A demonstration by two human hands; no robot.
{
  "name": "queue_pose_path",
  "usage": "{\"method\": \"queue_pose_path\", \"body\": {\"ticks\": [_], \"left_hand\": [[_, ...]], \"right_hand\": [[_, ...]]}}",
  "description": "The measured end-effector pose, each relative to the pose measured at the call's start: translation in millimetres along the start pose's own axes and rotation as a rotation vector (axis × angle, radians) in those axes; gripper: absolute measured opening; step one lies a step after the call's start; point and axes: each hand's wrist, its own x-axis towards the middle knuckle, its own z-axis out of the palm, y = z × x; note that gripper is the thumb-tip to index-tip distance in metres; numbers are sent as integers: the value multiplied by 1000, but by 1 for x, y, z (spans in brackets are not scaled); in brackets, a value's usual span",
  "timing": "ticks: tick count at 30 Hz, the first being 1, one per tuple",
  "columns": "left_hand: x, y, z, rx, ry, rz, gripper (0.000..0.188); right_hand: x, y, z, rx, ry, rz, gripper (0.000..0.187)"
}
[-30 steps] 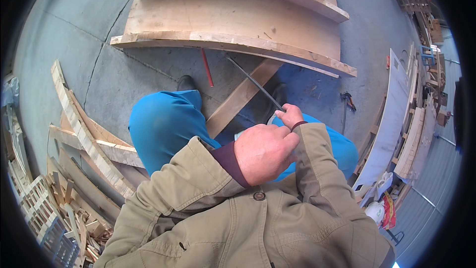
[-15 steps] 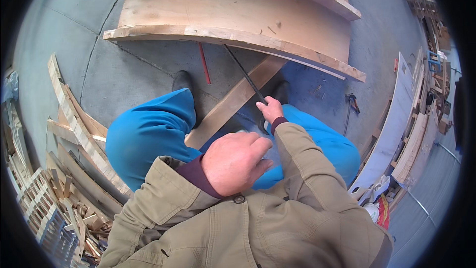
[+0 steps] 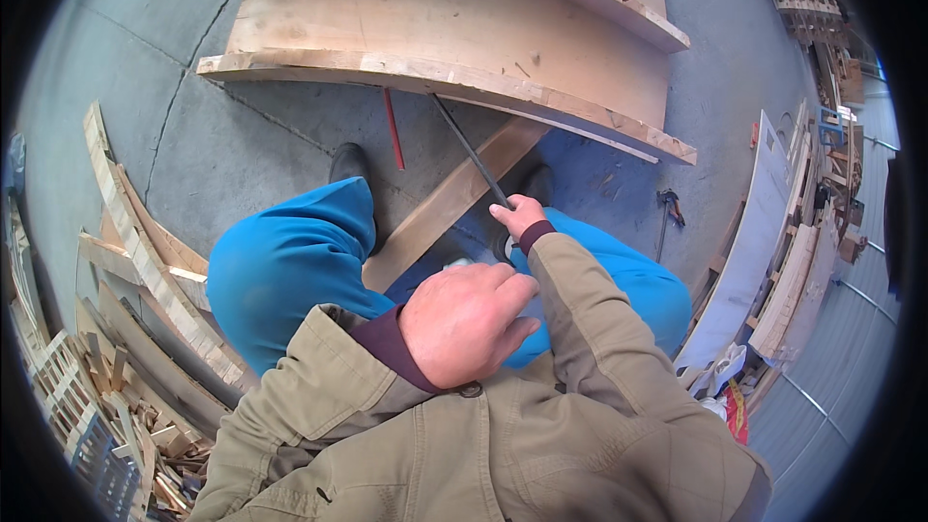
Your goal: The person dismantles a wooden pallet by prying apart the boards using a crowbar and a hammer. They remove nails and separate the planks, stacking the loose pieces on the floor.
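Dark rod: slants between the wooden panel's near edge and the right hand; contact at panel unclear. Far left, pale boards. Red bar left of rod. Left hand curled before the jacket; contents hidden, cannot tell. Right hand grasps rod's near end.

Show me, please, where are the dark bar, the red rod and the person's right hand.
Dark bar [image 3: 470, 149]: head view, midway along its visible shaft.
Red rod [image 3: 393, 129]: head view, midway along its visible length.
Right hand [image 3: 523, 216]: head view, middle of the hand.
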Motion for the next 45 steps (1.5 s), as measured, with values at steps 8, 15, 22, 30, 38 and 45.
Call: {"method": "queue_pose_path", "body": {"ticks": [8,15,22,30,38,45], "left_hand": [[-30,0,-5,52,102,91,30],[-49,-5,-14,69,127,96,30],[-58,2,-26,83,180,127,28],[-66,7,-26,180,324,178,24],[-37,1,-1,282,158,-47,26],[-24,-14,18,347,29,-128,30]], "right_hand": [[-29,-33,-3,-66,67,-36,40],[-57,-63,-21,-116,46,63,41],[-36,-42,-4,-113,64,54,41],[-5,5,21,-45,117,-278,31],[-20,-5,21,248,92,37,40],[-34,-9,18,208,122,-41,39]]}}
